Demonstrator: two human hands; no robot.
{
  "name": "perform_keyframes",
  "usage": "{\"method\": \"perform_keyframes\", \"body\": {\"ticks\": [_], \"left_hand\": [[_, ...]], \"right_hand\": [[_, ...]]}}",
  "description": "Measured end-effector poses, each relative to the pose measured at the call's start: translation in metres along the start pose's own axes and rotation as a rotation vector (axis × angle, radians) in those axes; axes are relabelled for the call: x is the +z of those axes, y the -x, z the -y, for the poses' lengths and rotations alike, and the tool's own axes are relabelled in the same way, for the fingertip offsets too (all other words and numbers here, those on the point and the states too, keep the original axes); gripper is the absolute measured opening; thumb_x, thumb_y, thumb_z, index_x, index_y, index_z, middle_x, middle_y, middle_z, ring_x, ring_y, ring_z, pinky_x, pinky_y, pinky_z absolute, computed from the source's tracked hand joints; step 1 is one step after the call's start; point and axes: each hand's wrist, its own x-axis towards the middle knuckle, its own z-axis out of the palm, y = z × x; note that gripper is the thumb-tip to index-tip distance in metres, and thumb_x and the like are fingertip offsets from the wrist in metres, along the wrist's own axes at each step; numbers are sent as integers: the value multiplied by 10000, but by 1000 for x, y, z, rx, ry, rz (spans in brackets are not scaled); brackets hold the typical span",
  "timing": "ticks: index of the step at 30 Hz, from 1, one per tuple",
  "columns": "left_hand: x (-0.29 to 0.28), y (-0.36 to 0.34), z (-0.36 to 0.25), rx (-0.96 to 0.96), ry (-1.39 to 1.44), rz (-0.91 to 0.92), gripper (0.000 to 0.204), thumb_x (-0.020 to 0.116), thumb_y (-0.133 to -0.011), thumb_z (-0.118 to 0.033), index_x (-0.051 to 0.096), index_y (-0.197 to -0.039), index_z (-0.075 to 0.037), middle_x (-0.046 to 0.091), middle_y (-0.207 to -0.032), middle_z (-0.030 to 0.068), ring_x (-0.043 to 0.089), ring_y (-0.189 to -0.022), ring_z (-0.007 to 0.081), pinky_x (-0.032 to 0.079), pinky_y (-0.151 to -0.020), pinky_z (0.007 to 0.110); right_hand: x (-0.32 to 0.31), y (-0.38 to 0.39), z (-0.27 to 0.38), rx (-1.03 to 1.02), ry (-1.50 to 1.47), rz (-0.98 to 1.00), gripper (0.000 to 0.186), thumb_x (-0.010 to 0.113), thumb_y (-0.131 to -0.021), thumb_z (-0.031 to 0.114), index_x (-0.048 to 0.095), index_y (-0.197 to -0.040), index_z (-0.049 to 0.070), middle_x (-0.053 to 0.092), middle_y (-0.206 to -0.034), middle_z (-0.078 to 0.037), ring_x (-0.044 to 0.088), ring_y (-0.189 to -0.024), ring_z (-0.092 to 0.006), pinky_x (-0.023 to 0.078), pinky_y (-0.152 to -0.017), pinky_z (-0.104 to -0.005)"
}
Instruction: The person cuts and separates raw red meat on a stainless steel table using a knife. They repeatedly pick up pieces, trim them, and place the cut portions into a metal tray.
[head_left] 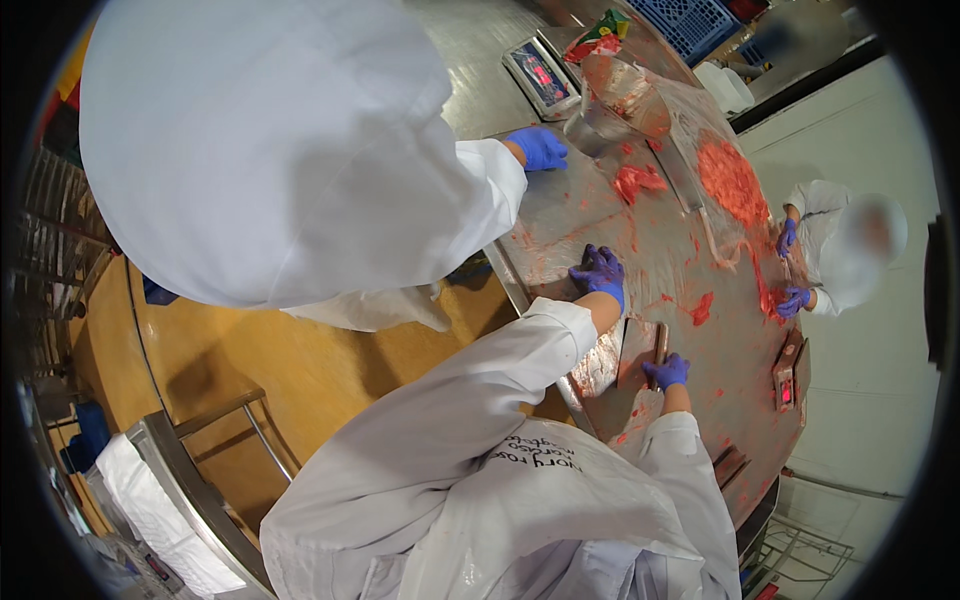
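In a blue glove, my left hand (600, 275) rests with spread fingers on the wet steel table (650, 260), close to its near left edge. It holds nothing that I can see. My right hand (668, 372), also blue-gloved, lies farther right with its fingers closed at the lower end of a short metal bar (661, 343). That bar runs along the side of a flat plate-like piece (636, 345). Clear plastic (640, 410) smeared with red bits lies just below this hand. A shiny wrapped patch (598, 362) sits between my forearms. Small red meat scraps (702, 309) lie beyond my hands.
A co-worker in white (290, 150) leans over the table at left, one gloved hand (540, 148) on it. Another person (835, 240) handles raw meat (733, 182) across. A metal funnel-shaped vessel (620, 105), one scale (543, 75) and another lit scale (787, 385) stand on the table.
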Motion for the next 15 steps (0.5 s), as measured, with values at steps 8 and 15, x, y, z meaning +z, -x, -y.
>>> {"method": "perform_keyframes", "body": {"ticks": [8,15], "left_hand": [[-8,-13,11,139,-198,-8,1007,847,-644,-228,259,-1461,-176,296,-1486,133,271,-1377,327,265,-1086,538],[-33,-8,-8,122,-366,85,1195,877,-563,-441,170,-1473,-127,303,-1446,244,264,-1369,380,304,-1040,539]], "right_hand": [[-18,3,22,-64,55,-55,731,714,-610,631,635,-1046,49,639,-1059,-207,498,-1135,-378,414,-941,-476],[-68,-98,-35,-50,-566,4,615,786,-666,479,629,-1040,16,684,-918,-186,672,-816,-317,546,-711,-385]]}}
